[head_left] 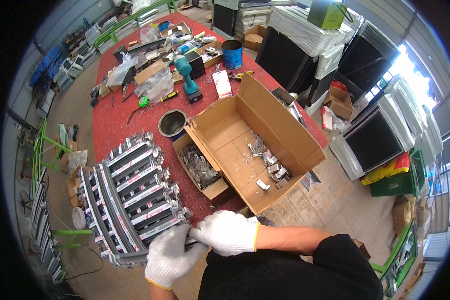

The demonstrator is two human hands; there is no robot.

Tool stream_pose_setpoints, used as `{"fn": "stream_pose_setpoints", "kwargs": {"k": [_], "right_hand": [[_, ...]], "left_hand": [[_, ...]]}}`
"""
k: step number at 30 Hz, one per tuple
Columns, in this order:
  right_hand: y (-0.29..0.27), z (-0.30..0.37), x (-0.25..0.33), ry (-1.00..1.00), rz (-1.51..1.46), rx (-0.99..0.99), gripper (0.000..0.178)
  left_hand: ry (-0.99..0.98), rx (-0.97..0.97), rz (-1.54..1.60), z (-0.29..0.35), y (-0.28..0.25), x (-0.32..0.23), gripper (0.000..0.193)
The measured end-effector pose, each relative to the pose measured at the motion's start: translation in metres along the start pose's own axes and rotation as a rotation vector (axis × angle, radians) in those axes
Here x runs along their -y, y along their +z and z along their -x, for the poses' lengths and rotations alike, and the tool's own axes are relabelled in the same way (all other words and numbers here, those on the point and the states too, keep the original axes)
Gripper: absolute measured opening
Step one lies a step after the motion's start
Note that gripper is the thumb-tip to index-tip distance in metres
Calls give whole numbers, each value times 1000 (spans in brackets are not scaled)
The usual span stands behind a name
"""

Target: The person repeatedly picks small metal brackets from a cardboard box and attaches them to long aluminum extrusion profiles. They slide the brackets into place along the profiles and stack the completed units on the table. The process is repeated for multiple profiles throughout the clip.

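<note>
My left hand (170, 255), in a white knit glove, is closed around a grey metal bar (134, 257) at the near edge of a stack. My right hand (227, 232), gloved the same, has its fingers curled in against the left one, by the bar's right end. What its fingertips pinch is hidden. Beyond the hands lies the stack of slotted metal profiles (140, 192) with white labelled strips, laid crosswise. To its right stands a small carton (215, 190) full of small metal pieces. A large open carton (230, 145) holds a few metal brackets (277, 172) and chain-like parts (257, 145).
On the red table (115, 112) are a round metal tin (172, 123), a teal cordless drill (186, 77), a green tape measure (143, 102), a blue can (232, 54) and cluttered parts. Wrapped panels (295, 55) stand at the right. Green racks (37, 160) are at the left.
</note>
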State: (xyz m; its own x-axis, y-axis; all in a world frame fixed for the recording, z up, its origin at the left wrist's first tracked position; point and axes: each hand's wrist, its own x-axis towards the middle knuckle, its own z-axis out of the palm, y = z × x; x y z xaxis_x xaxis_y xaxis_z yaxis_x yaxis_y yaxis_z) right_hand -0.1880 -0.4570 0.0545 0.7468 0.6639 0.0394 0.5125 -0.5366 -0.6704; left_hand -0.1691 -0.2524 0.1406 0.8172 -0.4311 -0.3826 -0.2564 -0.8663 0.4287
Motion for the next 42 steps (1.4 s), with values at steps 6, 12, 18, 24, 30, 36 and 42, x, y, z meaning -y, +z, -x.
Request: {"fn": "stream_pose_setpoints", "kwargs": {"k": [6,12,18,24,30,36,42], "right_hand": [[6,2,2,-82,68,33,21],[13,4,7,-124,97,44,16],[-13,13,-2,-139,-143,-139,40],[-72,46,-113,511,247,-510,29],[-57,37,-230,837,451,-498,21],[-24,6,-289,865,594,-315,21],[-18,-2,-282,842,592,-411,25]], "left_hand": [[-108,329,-10,-10,15,15,55],[18,290,147,2,49,46,62],[-156,350,122,20,60,50,56],[-289,151,382,37,64,41,49],[-328,21,469,41,82,48,44],[-337,-80,543,46,95,53,47],[-360,-113,568,49,104,61,50]]}}
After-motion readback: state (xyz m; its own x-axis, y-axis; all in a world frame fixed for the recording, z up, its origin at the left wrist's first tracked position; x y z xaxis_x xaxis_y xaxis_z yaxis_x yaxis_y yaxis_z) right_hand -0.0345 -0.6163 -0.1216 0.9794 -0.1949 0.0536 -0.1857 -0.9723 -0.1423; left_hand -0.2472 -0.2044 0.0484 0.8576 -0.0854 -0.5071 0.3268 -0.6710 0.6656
